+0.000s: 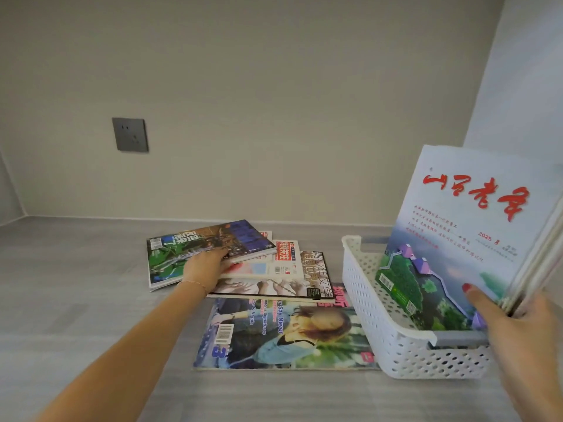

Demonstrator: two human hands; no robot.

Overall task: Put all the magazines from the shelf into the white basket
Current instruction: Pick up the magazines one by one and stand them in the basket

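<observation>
1. Magazines lie fanned out on the grey shelf (91, 300), about midway along it and a little back from the front edge; a grey wall socket (130, 134) sits on the back wall above them.
2. The left hand (204, 264) reaches in flat over the pile, its fingers tucked under the right edge of the green-and-brown magazine (195, 251) and tipping that side up (whether the thumb presses on top cannot be seen).
3. Beneath it lie a red-and-white magazine (280, 260), a black-bordered magazine (292, 287), and nearest the front edge a large magazine with a woman on its cover (283, 333).
4. The white basket (377, 324) stands on the shelf toward the right end, its left wall just beside the large magazine, perhaps touching it.
5. The right hand (518, 324) clamps a bundle of magazines standing upright in the basket, thumb with a red nail pressed on the front cover, fingers hidden behind.
6. The front one is a pale blue magazine with red lettering (466, 226), leaning slightly right, its lower end inside the basket.
</observation>
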